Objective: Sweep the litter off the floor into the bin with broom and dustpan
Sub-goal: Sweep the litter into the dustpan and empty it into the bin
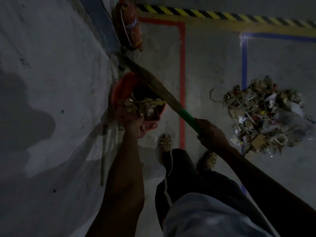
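Observation:
My left hand (135, 124) grips the near end of an orange dustpan (126, 86), held above the floor close to the wall. Dry leaves and scraps (142, 104) lie in the pan. My right hand (211, 132) grips the green handle of a broom (187, 116). Its straw bristles (145, 77) slant up and left across the pan's top. A big heap of litter (263, 117), made of leaves, paper and card, lies on the floor to the right. I cannot make out a bin in this dim view.
A grey wall (51, 65) fills the left side, with a red fire extinguisher (130, 28) at its foot. A thin stick (104, 153) lies along the wall's base. Red (182, 82), blue (244, 65) and yellow-black (222, 15) lines mark the concrete floor. My feet (165, 144) stand near the red line.

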